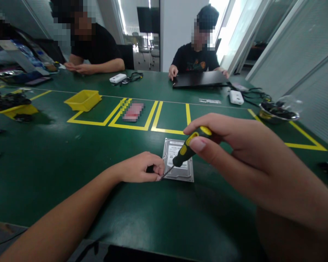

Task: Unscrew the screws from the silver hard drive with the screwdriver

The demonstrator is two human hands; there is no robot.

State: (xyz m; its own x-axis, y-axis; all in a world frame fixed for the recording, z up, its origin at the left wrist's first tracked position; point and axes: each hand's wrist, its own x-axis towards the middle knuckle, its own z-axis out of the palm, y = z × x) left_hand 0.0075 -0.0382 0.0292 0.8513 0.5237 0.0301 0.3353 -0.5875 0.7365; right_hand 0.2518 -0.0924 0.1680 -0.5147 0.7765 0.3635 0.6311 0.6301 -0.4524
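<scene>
A silver hard drive [177, 174] with a white label lies flat on the green table in front of me. My right hand [235, 149] is closed around the black and yellow handle of a screwdriver [183, 151], thumb along its side. The screwdriver slants down to the left, and its thin shaft reaches the drive's near left corner. At that corner my left hand [144, 167] is closed, thumb and fingertips pinched together right at the screwdriver's tip. Whatever sits between those fingertips is too small to make out. The handle covers part of the label.
Yellow tape marks rectangles on the table [112, 203]. Beyond the drive stand a yellow bin [84, 101] and a pixelated pink object [133, 112]. A filled yellow bin [13, 109] is at left, a bowl of dark parts [278, 111] at right. Two people sit opposite, one holding a black panel [200, 79].
</scene>
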